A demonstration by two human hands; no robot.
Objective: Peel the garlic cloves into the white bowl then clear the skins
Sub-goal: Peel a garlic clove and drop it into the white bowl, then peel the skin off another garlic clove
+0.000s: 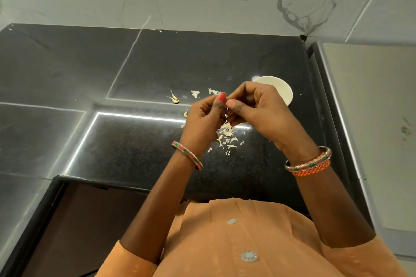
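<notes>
Both hands pinch one small garlic clove between fingertips: left hand [206, 117], right hand [254, 108]. It looks light, firm, slippery once bared; grip its ends. Papery skins [227, 135] litter the surface [135, 146]; white bowl [281, 91] at two o'clock.

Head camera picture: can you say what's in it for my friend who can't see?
Two hands, left hand and right hand, pinch a garlic clove together above a black counter. Papery skins lie below; a white bowl sits behind.
</notes>
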